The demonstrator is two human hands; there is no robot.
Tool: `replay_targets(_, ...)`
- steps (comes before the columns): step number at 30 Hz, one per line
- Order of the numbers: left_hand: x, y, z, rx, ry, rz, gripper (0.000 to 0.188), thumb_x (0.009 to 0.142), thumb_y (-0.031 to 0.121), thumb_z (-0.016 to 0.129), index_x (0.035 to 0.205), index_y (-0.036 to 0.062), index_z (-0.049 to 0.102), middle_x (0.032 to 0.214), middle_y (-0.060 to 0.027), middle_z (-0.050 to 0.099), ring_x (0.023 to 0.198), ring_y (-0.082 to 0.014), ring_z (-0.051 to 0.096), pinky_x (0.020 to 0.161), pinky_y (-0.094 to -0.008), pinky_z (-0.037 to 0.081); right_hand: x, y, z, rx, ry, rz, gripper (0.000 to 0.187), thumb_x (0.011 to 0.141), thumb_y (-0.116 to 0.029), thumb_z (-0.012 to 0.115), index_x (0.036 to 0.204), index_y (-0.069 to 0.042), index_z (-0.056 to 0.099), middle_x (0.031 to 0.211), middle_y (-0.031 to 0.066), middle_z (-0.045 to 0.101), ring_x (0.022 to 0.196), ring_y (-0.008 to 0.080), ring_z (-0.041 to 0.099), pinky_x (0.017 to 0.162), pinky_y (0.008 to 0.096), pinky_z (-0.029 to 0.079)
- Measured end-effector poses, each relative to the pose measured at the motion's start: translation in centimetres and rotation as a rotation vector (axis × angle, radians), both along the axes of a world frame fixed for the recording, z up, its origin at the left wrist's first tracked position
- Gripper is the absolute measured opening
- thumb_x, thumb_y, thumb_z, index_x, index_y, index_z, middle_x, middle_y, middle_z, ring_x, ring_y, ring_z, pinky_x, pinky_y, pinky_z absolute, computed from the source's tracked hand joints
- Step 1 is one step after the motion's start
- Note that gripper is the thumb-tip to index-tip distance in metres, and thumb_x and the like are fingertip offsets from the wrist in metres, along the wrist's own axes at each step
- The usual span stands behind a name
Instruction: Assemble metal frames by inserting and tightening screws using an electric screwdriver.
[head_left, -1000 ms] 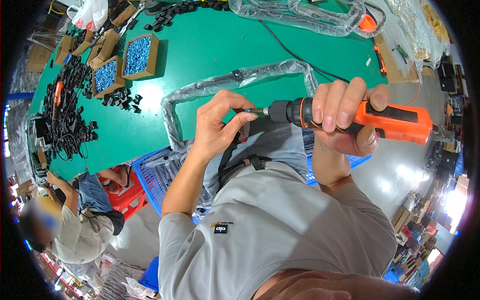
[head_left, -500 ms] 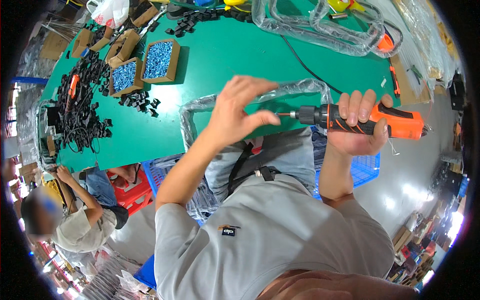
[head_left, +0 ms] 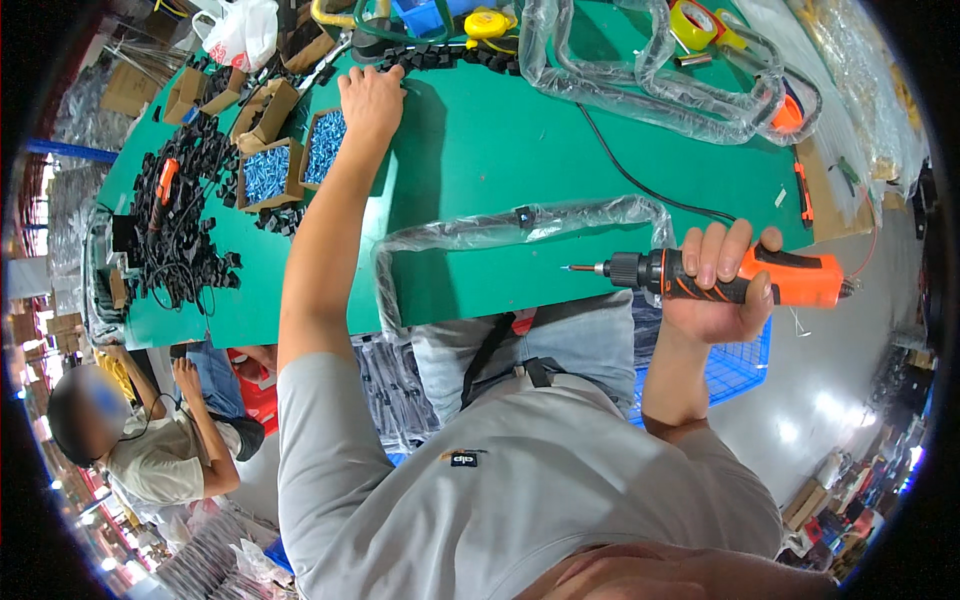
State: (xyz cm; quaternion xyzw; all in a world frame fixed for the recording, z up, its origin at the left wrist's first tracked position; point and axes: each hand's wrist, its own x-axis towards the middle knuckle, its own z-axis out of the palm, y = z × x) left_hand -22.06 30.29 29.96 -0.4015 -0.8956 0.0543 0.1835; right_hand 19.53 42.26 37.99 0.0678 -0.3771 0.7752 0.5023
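Observation:
My right hand [head_left: 715,280] is wrapped round an orange and black electric screwdriver [head_left: 650,270]. Its thin bit points left, in the air over the near edge of the green table. Beyond it lies a bent tube frame [head_left: 450,232] wrapped in clear plastic, with a small black clip [head_left: 524,217] on its long side. My left arm is stretched far forward. At its end my left hand [head_left: 370,105] touches a row of small black pieces [head_left: 430,57], fingers curled together and fingertips hidden. Just below that hand stands a cardboard box of blue screws [head_left: 325,145].
A second box of blue screws [head_left: 266,175] stands by a heap of black parts [head_left: 185,220]. More plastic-wrapped tubing [head_left: 640,95] and a yellow tape measure [head_left: 488,24] lie at the back. A black cable [head_left: 640,185] crosses the table [head_left: 480,150]. A co-worker [head_left: 165,440] sits at left.
My left hand has left the screwdriver's tip and reached forward to the black pieces. The screwdriver has shifted slightly down in my right hand's grip. The view has shifted slightly.

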Motion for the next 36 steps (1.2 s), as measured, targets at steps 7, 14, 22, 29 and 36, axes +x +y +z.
replay_targets(7, -0.4, -0.4, -0.7, 0.183, -0.142, -0.124, 0.014, 0.089, 0.020, 0.071, 0.101, 0.0128, 0.073, 0.099, -0.0126, 0.073, 0.095, -0.0306, 0.068, 0.082, -0.0472, 0.049, 0.3, -1.0, 1.1, 0.032, 0.009, -0.040, 0.038, 0.096, -0.027, 0.066, 0.127, -0.010, 0.054, 0.081, 0.0047, 0.053, 0.066, 0.0145, 0.050, 0.063, 0.0311, 0.041)
replay_targets(14, 12.2, -8.0, 4.0, 1.330, -1.456, -0.131, 0.027, 0.101, 0.012, 0.062, 0.123, -0.0032, 0.065, 0.110, -0.0101, 0.069, 0.099, -0.0224, 0.070, 0.086, -0.0341, 0.059, 0.3, -2.7, 1.6, 0.112, -0.014, 0.025, 0.041, 0.096, -0.029, 0.066, 0.130, -0.011, 0.052, 0.083, 0.0054, 0.056, 0.065, 0.0162, 0.054, 0.064, 0.0346, 0.046)
replay_targets(22, 20.5, -21.1, 3.3, 1.613, -0.838, 0.096, 0.025, 0.094, 0.007, 0.072, 0.117, -0.0019, 0.069, 0.113, -0.0092, 0.071, 0.095, -0.0135, 0.066, 0.082, -0.0291, 0.055, -2.1, -4.8, 5.9, 0.439, -0.141, 0.353, 0.041, 0.094, -0.025, 0.068, 0.128, -0.010, 0.050, 0.084, 0.0060, 0.057, 0.067, 0.0180, 0.057, 0.064, 0.0369, 0.050)
replay_targets(29, 27.3, -26.5, -2.1, 1.629, -0.839, 0.295, 0.024, 0.091, -0.001, 0.072, 0.115, -0.0044, 0.071, 0.113, -0.0108, 0.073, 0.098, -0.0140, 0.068, 0.089, -0.0284, 0.054, -4.9, -10.1, 6.1, 0.581, -0.179, 0.566, 0.041, 0.094, -0.024, 0.064, 0.129, -0.009, 0.048, 0.087, 0.0068, 0.056, 0.069, 0.0180, 0.057, 0.065, 0.0348, 0.048)
replay_targets(36, 31.0, -23.1, -4.5, 1.362, -0.519, 0.316, 0.040, 0.080, 0.004, 0.084, 0.117, 0.0004, 0.068, 0.107, -0.0112, 0.075, 0.091, -0.0151, 0.070, 0.083, -0.0281, 0.055, -6.5, -15.2, 5.2, 0.599, -0.259, 0.603, 0.039, 0.090, -0.019, 0.073, 0.119, -0.010, 0.049, 0.084, 0.0079, 0.057, 0.072, 0.0202, 0.058, 0.069, 0.0380, 0.051)
